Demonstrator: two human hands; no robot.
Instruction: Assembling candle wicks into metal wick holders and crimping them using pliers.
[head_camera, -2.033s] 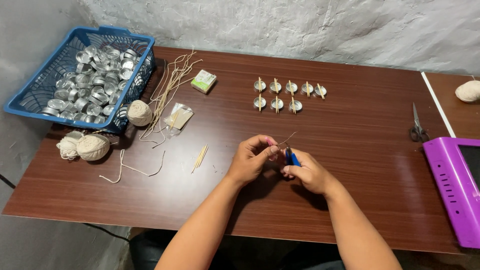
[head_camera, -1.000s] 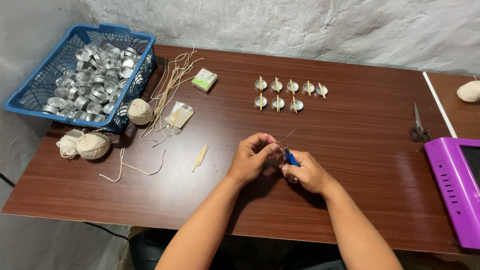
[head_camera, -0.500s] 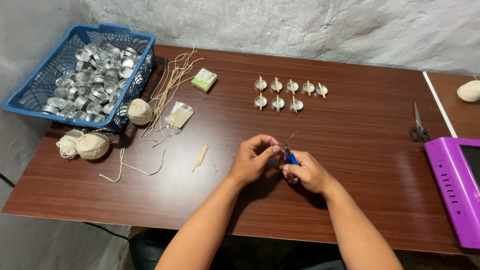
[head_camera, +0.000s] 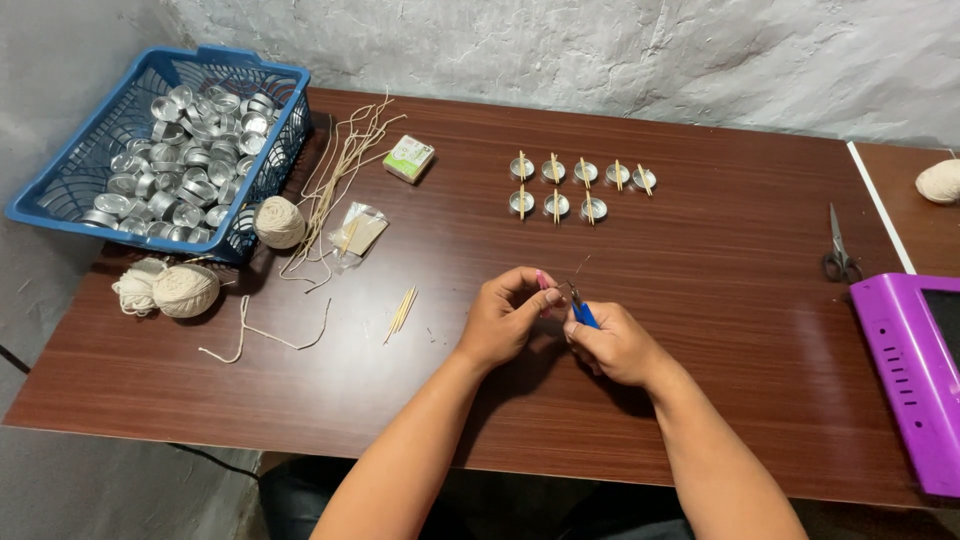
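Where both hands (head_camera: 560, 325) meet, a small blue-handled tool (head_camera: 583, 314), mostly hidden.

A small flat cardboard box with a white and green printed label (head_camera: 409, 158) lies on the brown wooden table (head_camera: 720, 270), well up and to the left of where the two hands meet. Nearer that meeting point, up-left, lies a small clear plastic packet (head_camera: 357, 230). Far to the right, at the table's edge, sits a purple plastic device with a dark screen (head_camera: 915, 365).
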